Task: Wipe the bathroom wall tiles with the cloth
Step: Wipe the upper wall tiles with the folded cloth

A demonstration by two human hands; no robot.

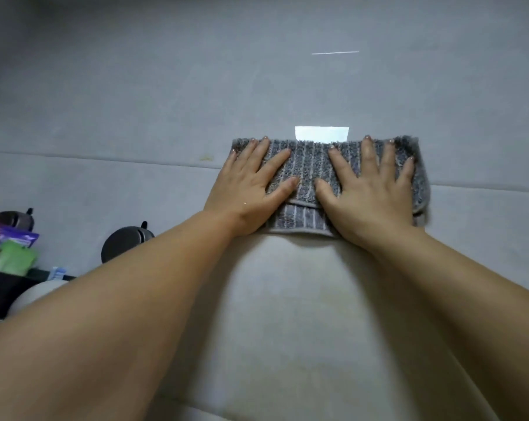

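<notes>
The cloth [311, 165] lies flat against the wall [135, 117], folded, long axis left to right, straddling a grout line [105, 161]; both hands sit directly upon it, neither nearer. Left hand [251, 180] presses the left half, right hand [369, 192] the right half; fingers straight and spread, pinning not gripping; both arms extended forward, thumbs nearly meeting at centre. Judgement: the next stroke calls for even pressure from both palms.

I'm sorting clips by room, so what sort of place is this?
Probably a bathroom: large grey wall tiles with a grout line, the left hand and right hand pressing a striped cloth flat against them, and toiletry-like packets in a dark holder at lower left.
</notes>
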